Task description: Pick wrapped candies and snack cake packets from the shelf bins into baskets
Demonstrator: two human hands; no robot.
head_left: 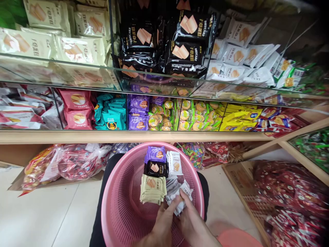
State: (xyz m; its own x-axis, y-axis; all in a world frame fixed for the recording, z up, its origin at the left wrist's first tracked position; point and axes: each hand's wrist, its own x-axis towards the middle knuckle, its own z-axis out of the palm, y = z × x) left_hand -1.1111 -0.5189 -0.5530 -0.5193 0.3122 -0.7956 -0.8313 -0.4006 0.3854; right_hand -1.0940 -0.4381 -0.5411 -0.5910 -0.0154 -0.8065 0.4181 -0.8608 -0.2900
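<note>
A pink plastic basket (120, 202) rests on my lap. Inside it lie a purple snack packet (155, 154), a black packet (156, 168), a white packet (174, 163) and a stack of cream packets (152, 188). Both of my hands reach into the basket. My left hand (160, 224) and my right hand (191, 223) together grip a bunch of white packets (177, 192) at the basket's near right side, beside the cream stack.
Glass-fronted shelves (164, 80) ahead hold cream, black and white cake packets above; pink, teal, purple, green and yellow snacks below. A wooden ledge (128, 136) runs under them. Bags of sweets (64, 163) sit on the floor. Red packets (290, 199) fill a bin at right.
</note>
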